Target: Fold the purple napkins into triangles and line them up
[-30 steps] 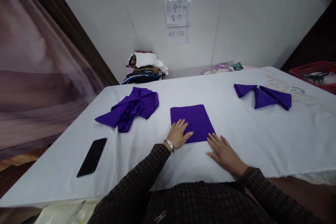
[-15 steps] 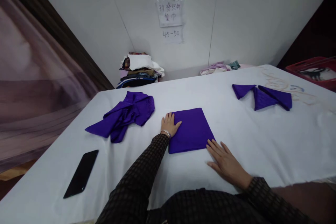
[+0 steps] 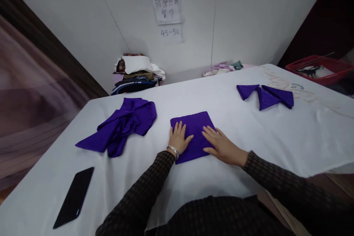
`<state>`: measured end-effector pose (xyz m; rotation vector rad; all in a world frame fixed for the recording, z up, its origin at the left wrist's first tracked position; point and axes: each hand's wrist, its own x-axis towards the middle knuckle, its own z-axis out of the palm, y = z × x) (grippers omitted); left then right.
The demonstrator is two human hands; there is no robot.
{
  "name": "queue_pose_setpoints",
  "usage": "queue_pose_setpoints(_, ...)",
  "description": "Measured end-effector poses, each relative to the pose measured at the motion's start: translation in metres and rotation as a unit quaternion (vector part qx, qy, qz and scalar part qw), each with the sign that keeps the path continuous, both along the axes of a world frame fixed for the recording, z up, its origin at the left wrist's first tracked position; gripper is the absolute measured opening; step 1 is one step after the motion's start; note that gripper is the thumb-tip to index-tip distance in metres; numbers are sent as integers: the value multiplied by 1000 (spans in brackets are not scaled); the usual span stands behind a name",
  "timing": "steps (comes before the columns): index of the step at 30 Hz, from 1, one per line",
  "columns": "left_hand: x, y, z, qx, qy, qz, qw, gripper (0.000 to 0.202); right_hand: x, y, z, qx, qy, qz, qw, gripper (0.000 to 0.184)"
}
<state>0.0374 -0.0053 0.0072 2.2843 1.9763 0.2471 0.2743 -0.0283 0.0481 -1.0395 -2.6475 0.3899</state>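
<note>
A purple cloth napkin (image 3: 195, 127), folded into a flat square, lies on the white tablecloth (image 3: 210, 180) in front of me. My left hand (image 3: 178, 141) rests flat on its left side, fingers spread; a silver bracelet is on that wrist. On the right part of the square lies my right hand (image 3: 222, 145), palm down with its fingers stretched out. Each hand covers some of the cloth, and neither grips it. To the left is a crumpled heap of purple cloth (image 3: 124, 125). Several purple folded pieces (image 3: 267, 96) sit at the right rear.
A black phone (image 3: 74, 197) lies at the table's left front. Behind the table are a stack of folded clothes (image 3: 136, 75) and more cloth (image 3: 221, 68) by the wall. Beyond the right rear edge stands a red basket (image 3: 323, 75). Paper signs (image 3: 168, 13) hang on the wall.
My right hand has moved left and inward, from the napkin's near right corner onto its right part. My left hand has slid slightly nearer to me. The whole view has shifted a little.
</note>
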Motion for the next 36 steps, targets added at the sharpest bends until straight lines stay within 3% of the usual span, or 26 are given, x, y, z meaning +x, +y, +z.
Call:
queue_pose_setpoints(4,5,-5,-12,-2,27,1,1000,66,-59,50,-10,5,-21,24,999,63)
queue_pose_setpoints(6,5,-5,-14,-1,36,3,999,67,-73,76,-21,-6,-49,11,999,64)
queue_pose_setpoints(12,4,-7,-13,6,49,6,999,71,-51,127,-48,-4,-83,-51,995,64)
queue_pose_setpoints(17,-2,10,2,-49,20,18,998,69,-42,128,-58,21,-73,-45,996,66)
queue_pose_setpoints(20,-11,31,8,-18,31,42,998,70,-45,127,-58,19,-74,-44,996,67)
queue_pose_setpoints(24,-24,48,-3,-33,48,87,995,76,-46,132,-53,-4,-84,-46,995,69)
queue_pose_setpoints(28,-29,49,-15,-26,52,90,994,77,-42,136,-52,-11,-83,-86,993,74)
queue_pose_setpoints(36,-27,48,-16,-31,43,97,994,77,-34,134,-62,-6,-67,-104,992,75)
